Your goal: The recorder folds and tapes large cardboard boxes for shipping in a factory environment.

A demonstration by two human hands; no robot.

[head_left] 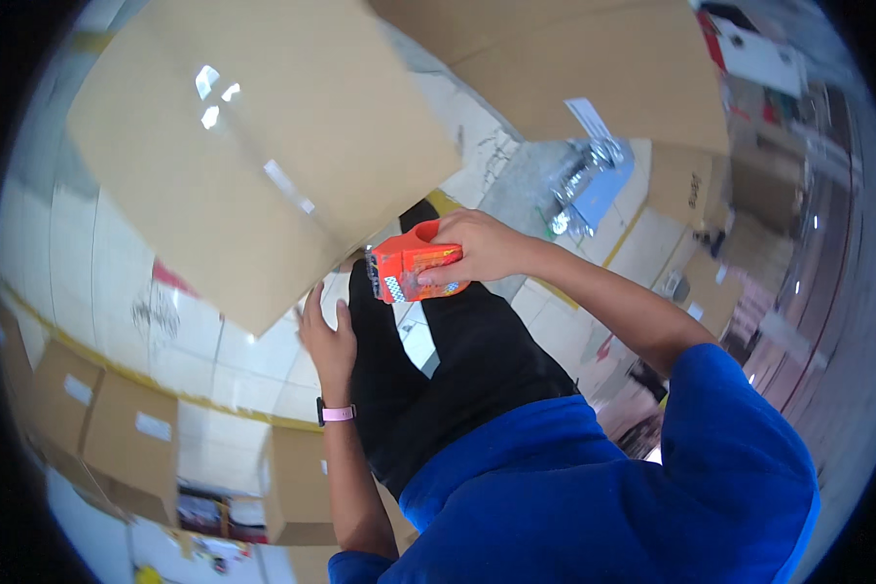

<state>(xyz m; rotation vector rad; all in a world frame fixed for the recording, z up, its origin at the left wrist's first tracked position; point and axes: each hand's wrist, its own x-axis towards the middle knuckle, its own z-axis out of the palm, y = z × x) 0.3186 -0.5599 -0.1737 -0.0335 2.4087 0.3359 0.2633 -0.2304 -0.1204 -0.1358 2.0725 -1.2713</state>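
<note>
My right hand (477, 248) grips a bright orange tape dispenser (397, 265) with a checkered pattern on its side and a dark toothed front end. It is held over my legs, close to the near edge of a large cardboard box (263, 127). Glossy streaks like clear tape (289, 186) run along the upper face of that box. My left hand (327, 336), with a pink-banded watch on the wrist, is beside the box's near corner, fingers spread and holding nothing. Whether its fingertips touch the cardboard, I cannot tell.
Another big cardboard box (594, 68) stands at the far right. Near it a blue sheet (603, 195) and crumpled clear plastic (579, 185) lie on the floor. More cartons (127, 428) line the lower left, beyond a yellow floor line (146, 378).
</note>
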